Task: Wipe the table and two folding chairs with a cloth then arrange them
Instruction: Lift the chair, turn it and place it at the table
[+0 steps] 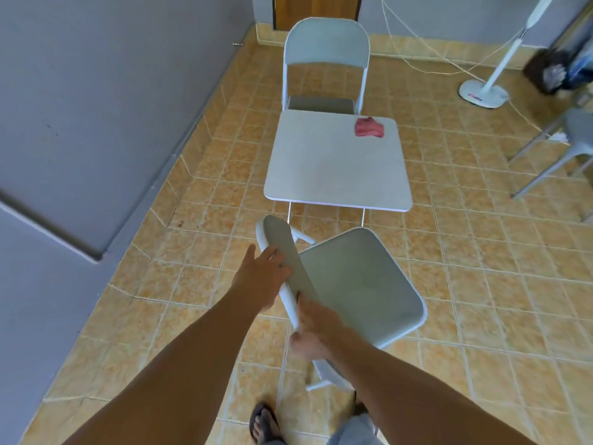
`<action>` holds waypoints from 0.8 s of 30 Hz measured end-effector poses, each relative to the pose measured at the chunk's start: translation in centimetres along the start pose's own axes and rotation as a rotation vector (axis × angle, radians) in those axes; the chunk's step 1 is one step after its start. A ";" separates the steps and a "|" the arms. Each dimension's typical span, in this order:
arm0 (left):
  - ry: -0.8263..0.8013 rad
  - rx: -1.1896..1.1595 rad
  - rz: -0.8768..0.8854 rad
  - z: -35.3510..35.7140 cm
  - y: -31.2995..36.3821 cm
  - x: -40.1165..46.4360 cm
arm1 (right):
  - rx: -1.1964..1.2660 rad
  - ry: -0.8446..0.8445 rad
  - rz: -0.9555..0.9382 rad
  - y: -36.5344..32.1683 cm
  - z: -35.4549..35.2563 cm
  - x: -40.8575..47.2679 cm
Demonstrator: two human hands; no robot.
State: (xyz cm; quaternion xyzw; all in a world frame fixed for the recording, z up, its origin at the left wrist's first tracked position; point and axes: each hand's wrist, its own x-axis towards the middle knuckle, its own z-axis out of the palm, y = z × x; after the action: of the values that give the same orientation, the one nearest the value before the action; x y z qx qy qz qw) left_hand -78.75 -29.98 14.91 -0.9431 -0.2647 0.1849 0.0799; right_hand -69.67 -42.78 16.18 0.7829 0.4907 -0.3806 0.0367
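Left hand (261,279) spread on near chair (359,284) backrest; right hand (313,329) seemingly curled round frame. Judged stiff, light: grip backrest rim.

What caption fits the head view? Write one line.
Left hand and right hand on near folding chair; pink cloth on table, far folding chair beyond.

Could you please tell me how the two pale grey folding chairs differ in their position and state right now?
The far pale grey folding chair stands squarely at the far edge of the white square table; the near pale grey folding chair sits askew to the near edge. Nobody touches the far chair; the left hand rests on the near one's backrest and the right hand grips it. Both are unfolded and look alike.
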 end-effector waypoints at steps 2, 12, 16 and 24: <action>0.021 0.002 0.028 0.5 0.1 -0.6 | -0.027 0.000 -0.003 -0.1 0.4 -0.5; 0.026 -0.174 0.131 0.5 -0.6 -3.2 | -0.197 -0.052 -0.070 2.4 -0.7 -2.4; 0.004 -0.282 0.104 1.0 0.4 -4.4 | -0.260 -0.081 -0.119 3.7 -1.9 -2.2; -0.072 -0.437 -0.041 3.2 -2.7 -4.7 | -0.327 -0.004 -0.194 4.7 -5.1 0.7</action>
State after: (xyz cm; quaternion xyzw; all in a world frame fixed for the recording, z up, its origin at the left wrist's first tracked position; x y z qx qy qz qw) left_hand -84.95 -30.02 14.04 -0.9252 -0.3203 0.1551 -0.1320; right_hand -62.91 -42.55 17.85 0.7150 0.6190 -0.2991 0.1273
